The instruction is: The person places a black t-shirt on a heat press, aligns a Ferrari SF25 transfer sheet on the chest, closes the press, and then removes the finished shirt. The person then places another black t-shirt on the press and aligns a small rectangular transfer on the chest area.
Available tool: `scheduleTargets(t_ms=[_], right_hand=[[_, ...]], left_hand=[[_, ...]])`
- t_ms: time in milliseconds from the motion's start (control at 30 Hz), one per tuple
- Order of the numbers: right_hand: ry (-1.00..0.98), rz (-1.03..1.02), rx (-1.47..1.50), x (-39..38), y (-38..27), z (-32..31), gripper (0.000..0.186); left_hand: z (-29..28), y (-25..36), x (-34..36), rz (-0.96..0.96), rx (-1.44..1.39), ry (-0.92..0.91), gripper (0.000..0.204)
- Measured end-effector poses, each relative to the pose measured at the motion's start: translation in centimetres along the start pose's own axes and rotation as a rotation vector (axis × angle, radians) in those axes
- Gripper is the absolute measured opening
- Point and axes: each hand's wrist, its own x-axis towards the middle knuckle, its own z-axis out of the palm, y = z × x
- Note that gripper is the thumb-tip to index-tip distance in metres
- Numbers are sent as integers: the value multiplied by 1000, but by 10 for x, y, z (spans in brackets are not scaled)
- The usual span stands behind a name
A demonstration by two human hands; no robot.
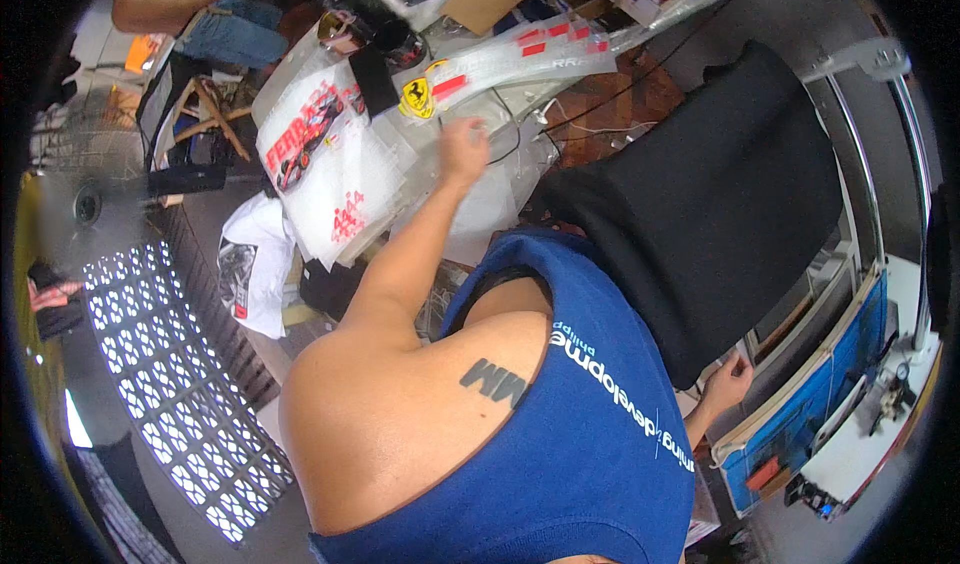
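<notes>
My left hand [464, 149] reaches over the worktable, slightly blurred, fingers apart and empty, near a yellow emblem [416, 95] on a clear transfer strip [530, 61]. Left of it lie transfer sheets [370, 179] with red and black prints and a dark phone-like slab [372, 82]. My right hand [728, 379] is low at the lower edge of a large black fabric [710, 224] draped over a metal-framed machine [898, 114]; its fingers are curled, and what they hold is too small to make out.
Another person [225, 26] sits at the top left. A fan [88, 202], a white printed shirt [245, 264] and a patterned openwork panel [185, 384] are on the left. Dark cables [510, 114] cross the table. A blue-faced screen frame [790, 424] stands at the lower right.
</notes>
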Motion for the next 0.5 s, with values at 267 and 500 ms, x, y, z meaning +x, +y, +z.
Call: scheduleTargets(t_ms=[267, 500], right_hand=[[27, -510, 18, 38, -125, 36, 40], [-88, -550, -33, 30, -140, 62, 45]], left_hand=[[-103, -154, -38, -686, 675, 93, 71], [-107, -156, -50, -666, 743, -54, 71]])
